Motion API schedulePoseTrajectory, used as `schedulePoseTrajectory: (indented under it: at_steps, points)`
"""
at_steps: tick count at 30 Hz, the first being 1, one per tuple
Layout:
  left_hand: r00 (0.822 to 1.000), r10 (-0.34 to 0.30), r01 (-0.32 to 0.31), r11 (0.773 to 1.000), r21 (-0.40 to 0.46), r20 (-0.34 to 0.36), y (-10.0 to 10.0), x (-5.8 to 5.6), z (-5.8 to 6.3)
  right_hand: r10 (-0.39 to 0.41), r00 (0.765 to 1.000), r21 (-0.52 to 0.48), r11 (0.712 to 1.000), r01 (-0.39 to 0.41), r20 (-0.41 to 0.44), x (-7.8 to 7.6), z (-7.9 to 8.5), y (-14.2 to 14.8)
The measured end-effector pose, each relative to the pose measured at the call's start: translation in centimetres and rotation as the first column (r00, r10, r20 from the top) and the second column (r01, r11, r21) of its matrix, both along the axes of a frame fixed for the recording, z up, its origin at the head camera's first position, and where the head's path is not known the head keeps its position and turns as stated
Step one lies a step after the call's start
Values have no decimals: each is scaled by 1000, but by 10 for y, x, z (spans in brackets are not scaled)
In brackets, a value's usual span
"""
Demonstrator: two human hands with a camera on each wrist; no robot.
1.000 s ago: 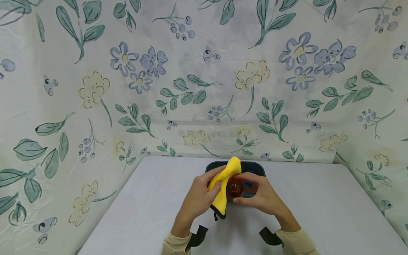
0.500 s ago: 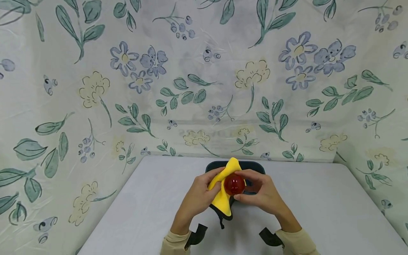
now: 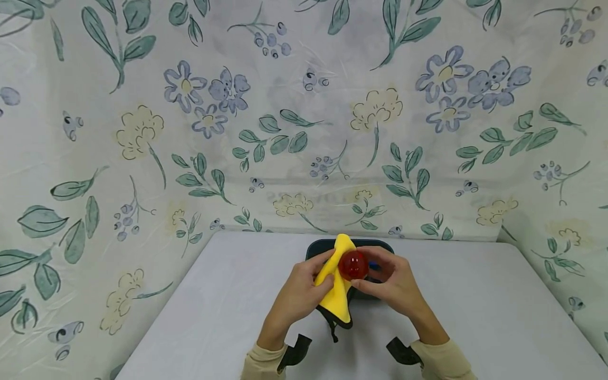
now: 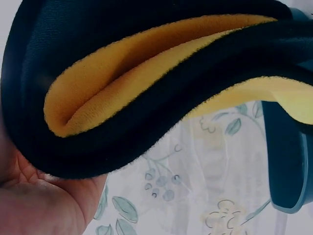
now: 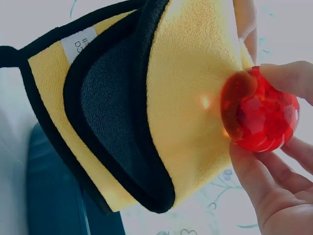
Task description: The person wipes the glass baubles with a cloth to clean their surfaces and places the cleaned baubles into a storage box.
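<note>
A clear red ball (image 3: 353, 265) is pinched between the thumb and fingers of my right hand (image 3: 391, 277). In the right wrist view the ball (image 5: 261, 110) lies against the yellow face of a cloth. My left hand (image 3: 299, 287) grips that folded cloth (image 3: 338, 301), yellow on one side and dark on the other, with black edging and a small loop. The left wrist view shows the cloth's dark edge (image 4: 146, 117) and folds, which hide most of the left fingers. Both hands are held above the front of a dark teal tray.
The dark teal tray (image 3: 315, 246) sits behind the hands near the table's back edge, and something blue shows inside it. The white table (image 3: 228, 295) runs up to a floral curtain (image 3: 285, 158) at the back and sides.
The red ball, lower and partly covered by the fingers one second ago, is now higher and in full view. The cloth's lower corner has swung right. Both hands keep their hold.
</note>
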State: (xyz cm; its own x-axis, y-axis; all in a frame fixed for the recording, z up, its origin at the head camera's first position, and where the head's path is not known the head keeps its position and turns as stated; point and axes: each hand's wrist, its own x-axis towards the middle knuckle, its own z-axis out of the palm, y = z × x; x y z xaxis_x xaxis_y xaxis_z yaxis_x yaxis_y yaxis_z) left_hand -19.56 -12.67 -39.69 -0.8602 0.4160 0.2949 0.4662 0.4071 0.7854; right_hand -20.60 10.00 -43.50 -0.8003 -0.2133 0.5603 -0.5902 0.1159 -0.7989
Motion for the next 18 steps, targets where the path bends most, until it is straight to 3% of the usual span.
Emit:
schedulePoseTrajectory:
  at_steps: [11,18]
  points:
    - [1000,-19,19,1000,8,11,2,2,2,-87,996,34,996,86,20,-4,-1,6]
    - [1000,-17,18,1000,21,-17,4,4,4,-85,994,34,996,83,65,-6,0,9]
